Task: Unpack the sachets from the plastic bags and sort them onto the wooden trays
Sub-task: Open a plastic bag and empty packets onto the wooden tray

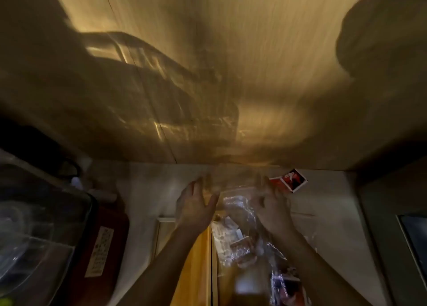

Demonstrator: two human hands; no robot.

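Head view: our left hand (194, 204) and right hand (269, 204), fingers half curled, seem to pinch a clear plastic bag (233, 190) at its mouth, though blur hides the contact. We'd best pull evenly, letting sachets (242, 243) slide onto the smooth wooden tray (196, 248). A glossy red sachet (292, 180) lies beyond.

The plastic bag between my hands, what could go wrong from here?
1. The plastic bag looks loosely held between the left hand and right hand, so sachets might spill past the wooden tray.
2. The red sachet lies apart on the counter and might be missed.
3. Dim light and blur could cause mis-sorting.
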